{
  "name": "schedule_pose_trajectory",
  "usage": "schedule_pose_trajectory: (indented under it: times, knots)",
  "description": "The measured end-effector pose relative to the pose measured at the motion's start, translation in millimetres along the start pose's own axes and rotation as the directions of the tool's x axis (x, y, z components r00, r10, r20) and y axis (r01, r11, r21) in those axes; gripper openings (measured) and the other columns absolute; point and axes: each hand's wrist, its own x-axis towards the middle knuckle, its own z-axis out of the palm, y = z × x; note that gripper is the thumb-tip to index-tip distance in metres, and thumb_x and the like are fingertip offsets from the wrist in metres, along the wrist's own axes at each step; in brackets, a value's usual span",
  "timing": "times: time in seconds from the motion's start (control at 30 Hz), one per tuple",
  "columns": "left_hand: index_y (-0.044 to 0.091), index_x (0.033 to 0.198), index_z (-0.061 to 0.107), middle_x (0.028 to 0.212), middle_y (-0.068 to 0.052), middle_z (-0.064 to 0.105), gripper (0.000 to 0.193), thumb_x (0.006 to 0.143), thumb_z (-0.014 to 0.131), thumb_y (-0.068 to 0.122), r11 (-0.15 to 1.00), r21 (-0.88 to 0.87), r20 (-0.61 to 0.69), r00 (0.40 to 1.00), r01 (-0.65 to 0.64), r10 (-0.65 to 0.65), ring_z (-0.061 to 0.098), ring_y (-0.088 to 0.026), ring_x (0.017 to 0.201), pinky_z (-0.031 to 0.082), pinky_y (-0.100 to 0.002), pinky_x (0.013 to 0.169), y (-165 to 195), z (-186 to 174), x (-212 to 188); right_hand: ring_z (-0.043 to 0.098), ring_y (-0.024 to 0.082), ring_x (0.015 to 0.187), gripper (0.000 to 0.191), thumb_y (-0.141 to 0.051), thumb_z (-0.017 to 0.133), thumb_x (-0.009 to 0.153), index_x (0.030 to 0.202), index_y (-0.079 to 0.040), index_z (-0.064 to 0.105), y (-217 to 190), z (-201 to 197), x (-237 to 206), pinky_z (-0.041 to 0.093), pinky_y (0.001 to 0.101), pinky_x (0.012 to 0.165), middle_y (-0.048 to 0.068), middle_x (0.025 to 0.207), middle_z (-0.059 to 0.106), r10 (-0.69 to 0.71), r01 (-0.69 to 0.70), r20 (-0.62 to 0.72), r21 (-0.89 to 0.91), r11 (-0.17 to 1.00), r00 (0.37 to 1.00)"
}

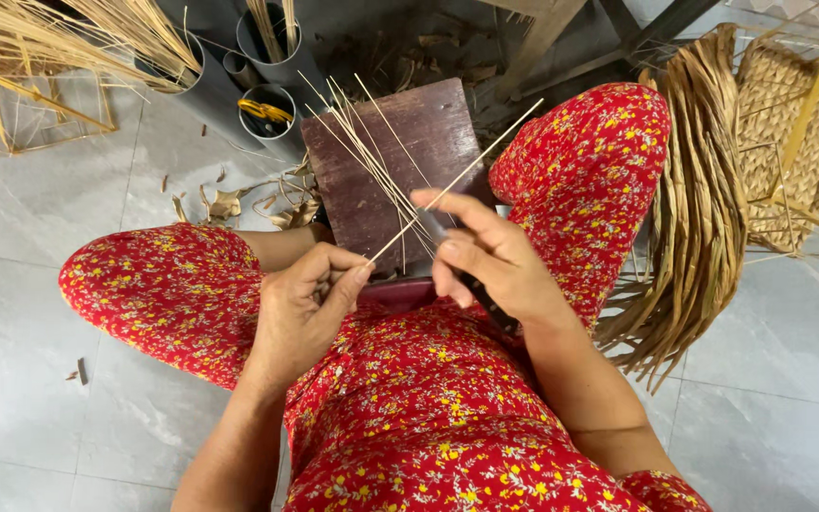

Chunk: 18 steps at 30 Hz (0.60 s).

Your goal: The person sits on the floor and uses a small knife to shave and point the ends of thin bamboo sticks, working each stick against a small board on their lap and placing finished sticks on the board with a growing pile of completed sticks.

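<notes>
hands (391,284) pinching thin stick (457,182), wooden block (372,180)

A thin pale straw-coloured splint (457,180) is pinched by the left hand (300,308) and met by the right hand (485,261), which grips a dark-handled knife (471,284), above a dark brown wooden board (400,142).

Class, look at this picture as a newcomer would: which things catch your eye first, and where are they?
At centre, the left hand pinches a thin pale stick against a dark blade held in the right hand, above a dark wooden block. Red flowered clothing fills the lower frame; dried leaf strips hang at right.
</notes>
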Motion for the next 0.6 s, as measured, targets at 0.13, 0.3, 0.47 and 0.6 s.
schedule_pose_trajectory:
  times: [0.13,0.3,0.47,0.6]
  knots:
    - [0.003,0.096,0.071,0.066,0.006,0.061,0.006,0.098,0.071,0.01,0.999,0.032,0.016,1.0,-0.023,0.023,0.053,0.001,0.059,0.043,-0.02,0.051,4,2,0,0.052,0.008,0.056,0.037,-0.011,0.053,0.108,0.144,0.001,0.056,7,6,5,0.043,0.0218,0.053,0.008,0.074,0.064,0.008,-0.007,-0.017,0.029,1.0,1.0]
    - [0.003,0.095,0.071,0.062,0.006,0.055,0.007,0.097,0.072,0.01,0.998,0.062,0.028,1.0,0.0,-0.002,0.046,0.0,0.056,0.037,-0.021,0.049,4,-8,-6,0.05,0.008,0.055,0.035,-0.011,0.054,0.108,0.141,0.002,0.057,2,-5,5,0.042,0.0215,0.054,0.008,0.073,0.063,-0.094,0.097,-0.035,0.08,0.992,0.995]
    - [0.004,0.095,0.071,0.064,0.007,0.055,0.006,0.096,0.072,0.009,0.997,0.049,0.061,0.996,-0.062,0.059,0.045,0.001,0.057,0.036,-0.021,0.048,0,-20,-12,0.049,0.01,0.055,0.036,-0.012,0.058,0.108,0.141,0.004,0.058,1,-22,-3,0.042,0.024,0.053,0.009,0.074,0.062,-0.18,0.2,-0.166,0.113,0.973,0.97]
    - [0.003,0.096,0.071,0.067,0.007,0.057,0.007,0.096,0.072,0.009,0.996,0.052,0.073,0.995,-0.067,0.063,0.045,0.0,0.06,0.037,-0.02,0.05,-4,-26,-18,0.049,0.011,0.055,0.036,-0.01,0.059,0.107,0.142,0.001,0.059,-1,-40,-7,0.042,0.0259,0.051,0.009,0.073,0.06,-0.23,0.27,-0.276,0.117,0.956,0.933]
